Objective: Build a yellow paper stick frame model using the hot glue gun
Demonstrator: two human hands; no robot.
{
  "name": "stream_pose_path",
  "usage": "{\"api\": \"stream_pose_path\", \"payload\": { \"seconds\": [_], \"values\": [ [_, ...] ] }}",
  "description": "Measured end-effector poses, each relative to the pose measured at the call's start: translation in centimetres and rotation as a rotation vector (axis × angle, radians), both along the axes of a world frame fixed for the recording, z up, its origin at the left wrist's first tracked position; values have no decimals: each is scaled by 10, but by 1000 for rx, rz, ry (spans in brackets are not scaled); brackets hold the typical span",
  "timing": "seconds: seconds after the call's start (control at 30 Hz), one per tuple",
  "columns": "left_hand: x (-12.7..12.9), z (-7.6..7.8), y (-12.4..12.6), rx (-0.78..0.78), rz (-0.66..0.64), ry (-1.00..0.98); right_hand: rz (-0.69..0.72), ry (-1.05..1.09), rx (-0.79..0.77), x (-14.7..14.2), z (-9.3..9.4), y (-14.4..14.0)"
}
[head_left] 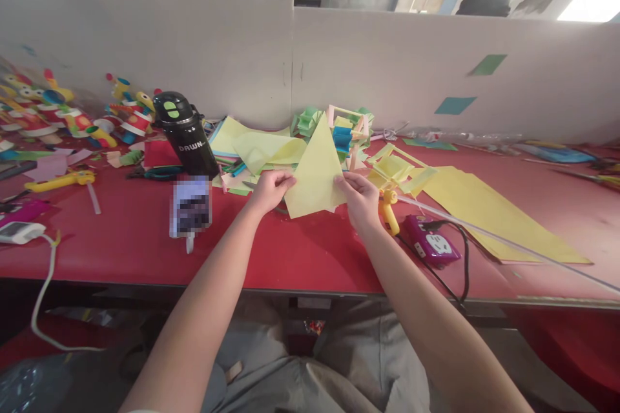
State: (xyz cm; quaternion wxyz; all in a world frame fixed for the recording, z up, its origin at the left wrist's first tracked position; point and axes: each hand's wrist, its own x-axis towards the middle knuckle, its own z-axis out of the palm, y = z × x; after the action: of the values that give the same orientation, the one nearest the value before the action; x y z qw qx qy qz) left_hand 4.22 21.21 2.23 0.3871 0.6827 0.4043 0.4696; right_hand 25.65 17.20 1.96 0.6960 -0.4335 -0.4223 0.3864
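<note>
Held up above the red table is a piece of yellow paper [317, 174], pointed at the top like a folded triangle. My left hand [272, 190] pinches its left edge between thumb and fingers. At the right edge, my right hand [359, 197] grips it the same way. Behind the paper, partly hidden by it, are a green folded paper shape [307, 121] and a pink and yellow paper frame [356, 119]. A yellow glue gun [389, 211] lies just right of my right hand.
A black bottle [186, 135] stands at left behind a propped, blurred phone [190, 208]. Large yellow sheets [484, 213] lie at right by a purple power socket [431, 242] and its cable. Paper cup figures [130, 113] crowd the far left. A white partition [194, 45] bounds the back.
</note>
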Motion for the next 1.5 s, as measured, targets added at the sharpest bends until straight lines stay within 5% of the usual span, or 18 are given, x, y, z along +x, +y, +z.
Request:
{"api": "stream_pose_path", "payload": {
  "seconds": [0.1, 0.3, 0.53, 0.77, 1.0, 1.3, 1.5],
  "values": [
    [1, 1, 1, 21, -12, -8, -13, 4, -11, -1, 2, -1],
    [0, 1, 4, 73, 163, 114, 2, -15, -16, -3, 3, -3],
    [1, 5, -3, 67, 31, 37, 38, -22, -29, -2, 2, -3],
    [-5, 6, 0, 129, 205, 134, 280, -30, -99, -6, 3, -6],
    [-8, -1, 0, 44, 32, 340, 408, -111, -144, -7, 0, -7],
    [-2, 6, -7, 130, 60, 401, 503, -230, -153, -11, -5, -6],
    [-7, 5, -9, 80, -2, 576, 364, -146, -132, -9, -7, -2]
  ]
}}
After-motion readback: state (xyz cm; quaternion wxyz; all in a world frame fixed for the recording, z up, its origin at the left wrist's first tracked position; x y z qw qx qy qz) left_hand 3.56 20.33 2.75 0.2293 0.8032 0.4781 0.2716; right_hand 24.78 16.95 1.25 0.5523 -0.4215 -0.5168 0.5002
